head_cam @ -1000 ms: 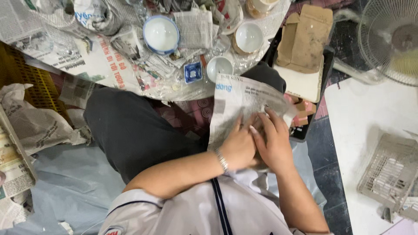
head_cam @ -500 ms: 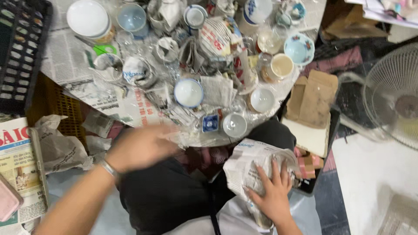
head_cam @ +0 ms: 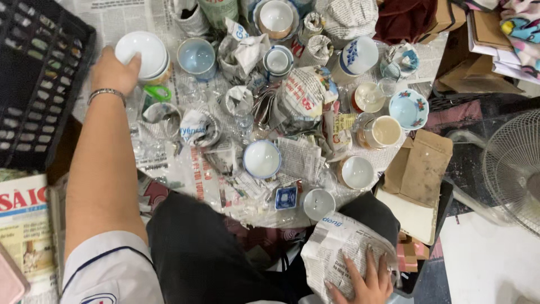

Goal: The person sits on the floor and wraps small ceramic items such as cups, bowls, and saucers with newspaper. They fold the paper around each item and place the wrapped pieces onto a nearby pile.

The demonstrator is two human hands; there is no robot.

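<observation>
My left hand (head_cam: 114, 68) reaches far out to the upper left and grips the rim of a stack of white bowls (head_cam: 144, 52) standing on the newspaper-covered table (head_cam: 129, 22). A metal bracelet sits on that wrist. My right hand (head_cam: 367, 280) lies flat, fingers spread, on a newspaper-wrapped bundle (head_cam: 337, 253) resting on my lap at the bottom right. Many cups and bowls crowd the table: a light blue cup (head_cam: 196, 56), a white bowl with a blue rim (head_cam: 261, 159), a flowered bowl (head_cam: 409, 108).
A black plastic crate (head_cam: 34, 79) stands at the left. Flattened cardboard (head_cam: 419, 174) lies right of the table, and a white fan (head_cam: 514, 169) stands at the far right. Several paper-wrapped pieces (head_cam: 306, 93) sit mid-table. Newspapers (head_cam: 25, 225) lie at the lower left.
My left hand left the wrapped bundle, swung out to the left and reached the white bowl stack. My right hand stayed on the bundle in my lap.
</observation>
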